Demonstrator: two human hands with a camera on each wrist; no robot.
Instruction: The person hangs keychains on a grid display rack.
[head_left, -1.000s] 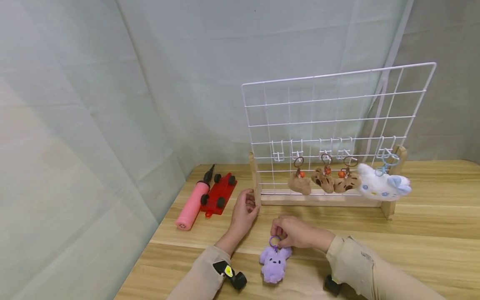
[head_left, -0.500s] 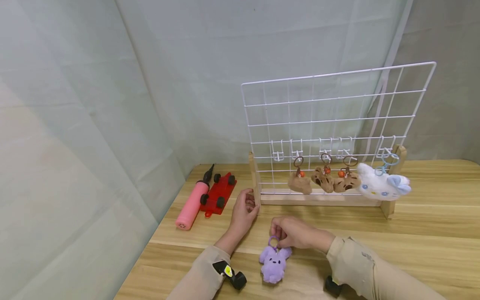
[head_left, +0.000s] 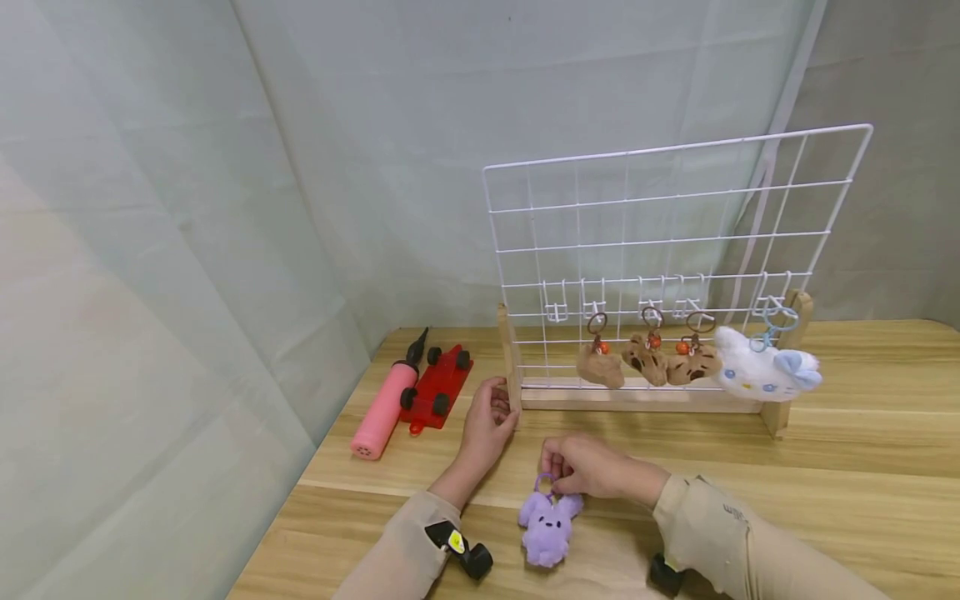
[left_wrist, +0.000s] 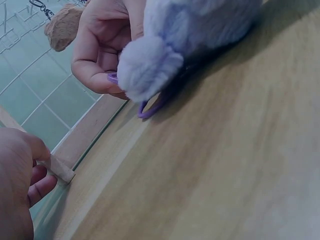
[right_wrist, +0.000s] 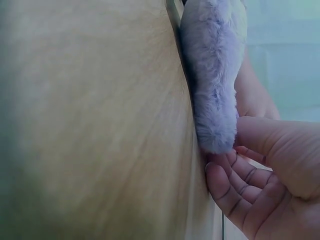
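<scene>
A purple plush keychain (head_left: 547,532) lies face up on the wooden table, its ring (left_wrist: 113,78) pinched by my right hand (head_left: 588,465) near the plush's ear. In the right wrist view the plush (right_wrist: 215,80) hides part of that grip. My left hand (head_left: 486,425) holds the left wooden foot (left_wrist: 60,169) of a white wire grid rack, thumb in front and fingers curled beside it. From the rack's hooks hang three brown plush keychains, the leftmost (head_left: 600,367) with an orange bead, and a white cat plush (head_left: 765,371) on a blue ring.
Left of the rack lie a pink hand pump (head_left: 382,408) with a black nozzle and a red toy car chassis (head_left: 440,387) with black wheels. Pale curtains (head_left: 390,167) stand behind and to the left. The wooden table (head_left: 870,467) stretches to the right.
The purple ring has tilted and shifted slightly left in my right fingers. The plush and my left hand stay where they were.
</scene>
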